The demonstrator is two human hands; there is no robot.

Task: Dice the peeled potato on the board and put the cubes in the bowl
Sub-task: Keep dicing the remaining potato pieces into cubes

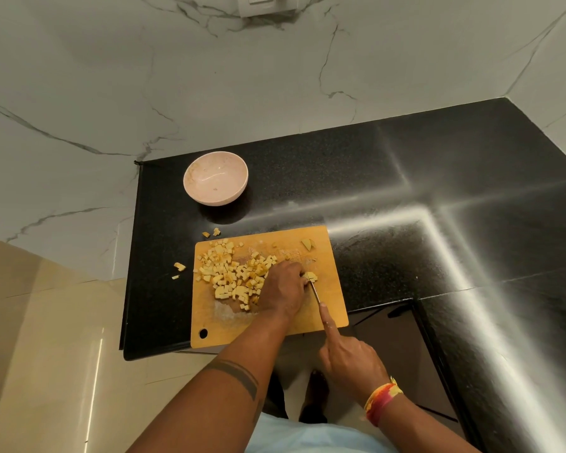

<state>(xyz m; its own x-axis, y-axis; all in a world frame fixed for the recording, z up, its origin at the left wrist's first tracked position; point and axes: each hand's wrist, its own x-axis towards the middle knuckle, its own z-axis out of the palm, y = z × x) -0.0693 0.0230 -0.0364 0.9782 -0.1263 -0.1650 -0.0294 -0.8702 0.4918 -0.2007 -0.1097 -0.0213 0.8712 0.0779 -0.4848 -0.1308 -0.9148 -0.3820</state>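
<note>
Two hands work the board point(332, 308). Risk: the knife point(315, 291) runs just beside the left hand point(283, 289) fingertips, so a slip could nick them; cubes point(234, 273) already lie off the board at 9 and 11 o'clock. Left hand pins a potato piece point(311, 276); right hand point(350, 354) grips the knife, forefinger along its spine. Another piece point(307, 244) waits at 1 o'clock. Bowl point(195, 191) sits at 11 o'clock on the tabletop point(406, 178), holding no cubes.

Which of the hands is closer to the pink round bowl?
Left. The left hand rests on the wooden board, below the pink round bowl; the right hand, gripping the knife, is farther back.
</note>
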